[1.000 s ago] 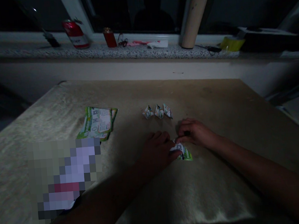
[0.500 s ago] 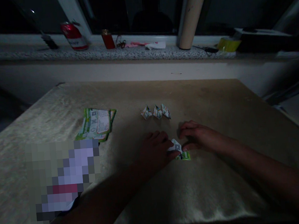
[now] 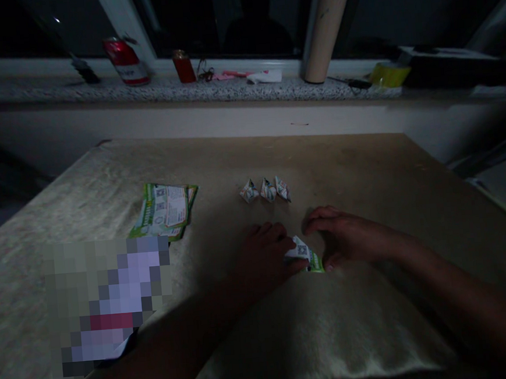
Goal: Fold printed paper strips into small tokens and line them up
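Observation:
On the beige table (image 3: 365, 163), my left hand (image 3: 264, 256) presses down on a small folded green-and-white paper strip (image 3: 305, 253), fingers curled over its left end. My right hand (image 3: 348, 237) rests beside the strip's right end, fingers bent, thumb near its green tip. Three small folded paper pieces (image 3: 265, 190) lie in a row just beyond my hands. A stack of flat green-and-white paper strips (image 3: 165, 208) lies to the left.
A blurred-out object (image 3: 110, 303) lies at the front left of the table. On the stone windowsill (image 3: 210, 88) behind stand a red can (image 3: 125, 60), a red lighter (image 3: 182, 65), a tall cardboard tube (image 3: 323, 26) and a yellow roll (image 3: 387, 74).
My right hand has drawn back from pinching the strip's top and now sits lower at its right end. My left hand has stayed on the strip.

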Available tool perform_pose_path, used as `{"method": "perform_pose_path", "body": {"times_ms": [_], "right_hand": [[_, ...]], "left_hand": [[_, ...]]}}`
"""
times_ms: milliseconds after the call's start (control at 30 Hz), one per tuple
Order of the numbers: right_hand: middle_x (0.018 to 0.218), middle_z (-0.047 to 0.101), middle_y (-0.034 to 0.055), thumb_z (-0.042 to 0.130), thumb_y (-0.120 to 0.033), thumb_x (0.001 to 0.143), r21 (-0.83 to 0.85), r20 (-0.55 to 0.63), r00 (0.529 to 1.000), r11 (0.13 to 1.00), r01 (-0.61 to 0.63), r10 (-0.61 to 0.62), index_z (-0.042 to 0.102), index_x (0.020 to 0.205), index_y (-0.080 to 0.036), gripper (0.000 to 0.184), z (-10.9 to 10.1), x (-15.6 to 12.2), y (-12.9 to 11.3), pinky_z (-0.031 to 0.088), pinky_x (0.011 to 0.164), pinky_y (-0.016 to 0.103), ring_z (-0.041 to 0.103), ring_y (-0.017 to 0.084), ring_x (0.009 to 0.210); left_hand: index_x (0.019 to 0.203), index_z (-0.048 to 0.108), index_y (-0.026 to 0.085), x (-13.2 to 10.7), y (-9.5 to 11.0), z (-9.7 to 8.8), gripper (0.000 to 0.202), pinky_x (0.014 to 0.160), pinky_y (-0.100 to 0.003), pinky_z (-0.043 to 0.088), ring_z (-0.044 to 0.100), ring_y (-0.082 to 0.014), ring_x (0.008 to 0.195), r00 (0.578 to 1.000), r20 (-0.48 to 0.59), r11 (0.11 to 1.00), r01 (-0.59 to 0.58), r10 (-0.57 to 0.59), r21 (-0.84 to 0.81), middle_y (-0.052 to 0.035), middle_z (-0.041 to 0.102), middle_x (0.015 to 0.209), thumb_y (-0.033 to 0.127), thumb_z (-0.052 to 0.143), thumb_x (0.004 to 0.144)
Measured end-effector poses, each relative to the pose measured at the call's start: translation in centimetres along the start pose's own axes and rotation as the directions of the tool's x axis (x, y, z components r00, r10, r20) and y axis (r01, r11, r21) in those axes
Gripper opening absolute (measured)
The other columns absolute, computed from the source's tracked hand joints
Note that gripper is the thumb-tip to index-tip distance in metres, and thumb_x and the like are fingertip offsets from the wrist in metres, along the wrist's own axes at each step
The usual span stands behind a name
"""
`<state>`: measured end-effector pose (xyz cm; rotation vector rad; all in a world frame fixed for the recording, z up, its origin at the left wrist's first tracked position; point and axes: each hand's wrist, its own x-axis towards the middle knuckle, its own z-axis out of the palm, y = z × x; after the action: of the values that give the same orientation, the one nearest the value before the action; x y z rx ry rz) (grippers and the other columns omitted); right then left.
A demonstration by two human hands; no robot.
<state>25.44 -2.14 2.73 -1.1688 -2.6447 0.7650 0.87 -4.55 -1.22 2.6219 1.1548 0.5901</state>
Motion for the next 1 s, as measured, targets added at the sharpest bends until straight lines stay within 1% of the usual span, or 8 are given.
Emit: {"method": "perform_pose_path", "body": {"times_ms": [33, 100, 200, 267, 400, 500, 700, 1000], "right_hand": [[0.118, 0.061, 0.0084, 0.095, -0.028, 0.054, 0.006, 0.005, 1.0, 1.0, 0.005, -0.005, 0.067, 0.114, -0.021, 0.067, -0.2, 0.1, -0.1, 0.049, 0.098, 0.041, 0.057, 0.028, 0.114], [0.114, 0.063, 0.0084, 0.09, -0.024, 0.064, 0.039, -0.005, 1.0, 0.999, 0.018, -0.017, 0.067, 0.114, -0.02, 0.055, -0.3, 0.5, -0.3, 0.049, 0.096, 0.04, 0.06, 0.026, 0.109], [0.109, 0.066, 0.0086, 0.07, -0.018, 0.086, 0.068, -0.095, 0.995, 0.997, 0.045, -0.038, 0.068, 0.113, -0.02, 0.028, 0.2, 1.2, -0.4, 0.049, 0.097, 0.039, 0.062, 0.022, 0.105], [0.113, 0.065, 0.0095, 0.062, -0.014, 0.09, 0.029, -0.138, 0.987, 0.996, 0.081, -0.076, 0.07, 0.111, -0.022, 0.024, 0.9, 1.5, -0.5, 0.047, 0.1, 0.04, 0.06, 0.023, 0.11], [0.121, 0.062, 0.0102, 0.058, -0.013, 0.091, -0.066, -0.188, 0.975, 0.992, 0.11, -0.12, 0.072, 0.109, -0.024, 0.025, 2.4, 1.4, -0.7, 0.045, 0.102, 0.044, 0.056, 0.025, 0.116], [0.122, 0.061, 0.0113, 0.057, -0.011, 0.091, -0.078, -0.226, 0.967, 0.992, 0.102, -0.117, 0.071, 0.111, -0.022, 0.027, 2.9, 1.0, -0.6, 0.045, 0.102, 0.044, 0.055, 0.025, 0.118], [0.119, 0.062, 0.0118, 0.055, -0.01, 0.091, -0.056, -0.262, 0.958, 0.993, 0.102, -0.113, 0.071, 0.109, -0.021, 0.027, 3.0, 1.1, -0.5, 0.046, 0.101, 0.045, 0.056, 0.025, 0.116], [0.116, 0.065, 0.0094, 0.054, -0.004, 0.085, 0.021, -0.274, 0.958, 0.995, 0.098, -0.089, 0.071, 0.1, -0.022, 0.029, 3.2, 1.2, -0.8, 0.044, 0.103, 0.049, 0.059, 0.025, 0.114]], "left_hand": [[0.095, 0.073, 0.024, 0.0, 0.0, 0.0, 0.038, 0.09, -0.041, 0.04, 0.058, -0.0234, 0.096, 1.0, 0.005, 1.0, 0.007, -0.007, 0.002, -0.0054, 0.065, 0.104, 0.059, 0.07, 0.081], [0.096, 0.073, 0.024, 0.0, -0.1, 0.0, 0.041, 0.09, -0.041, 0.04, 0.058, -0.0237, 0.096, 1.0, 0.009, 1.0, 0.013, -0.013, 0.006, -0.0053, 0.065, 0.104, 0.061, 0.071, 0.08], [0.098, 0.073, 0.023, 0.0, -0.3, 0.2, 0.046, 0.09, -0.041, 0.04, 0.058, -0.0235, 0.096, 1.0, 0.007, 1.0, -0.011, 0.011, 0.004, -0.0053, 0.065, 0.103, 0.065, 0.068, 0.08], [0.098, 0.073, 0.022, -0.1, -0.4, 0.2, 0.049, 0.091, -0.041, 0.04, 0.058, -0.0236, 0.097, 1.0, 0.008, 1.0, -0.026, 0.026, 0.001, -0.0057, 0.065, 0.104, 0.068, 0.066, 0.079], [0.102, 0.072, 0.022, -0.2, -0.5, 0.2, 0.06, 0.094, -0.043, 0.039, 0.058, -0.0244, 0.1, 0.998, 0.006, 0.998, -0.056, 0.056, -0.011, -0.0055, 0.065, 0.105, 0.073, 0.07, 0.071], [0.104, 0.071, 0.021, -0.1, -0.4, 0.0, 0.065, 0.094, -0.042, 0.039, 0.058, -0.0248, 0.1, 0.998, 0.03, 0.998, -0.056, 0.057, -0.027, -0.0053, 0.065, 0.105, 0.074, 0.072, 0.067], [0.104, 0.071, 0.021, -0.1, -0.4, -0.2, 0.05, 0.094, -0.04, 0.04, 0.057, -0.0241, 0.103, 0.996, 0.038, 0.997, -0.074, 0.075, -0.035, -0.0045, 0.066, 0.106, 0.063, 0.073, 0.076], [0.101, 0.073, 0.022, -0.2, -0.7, 0.2, 0.05, 0.093, -0.04, 0.041, 0.059, -0.0241, 0.1, 0.995, 0.019, 0.995, -0.102, 0.103, -0.017, -0.0049, 0.066, 0.103, 0.066, 0.068, 0.079]]}}
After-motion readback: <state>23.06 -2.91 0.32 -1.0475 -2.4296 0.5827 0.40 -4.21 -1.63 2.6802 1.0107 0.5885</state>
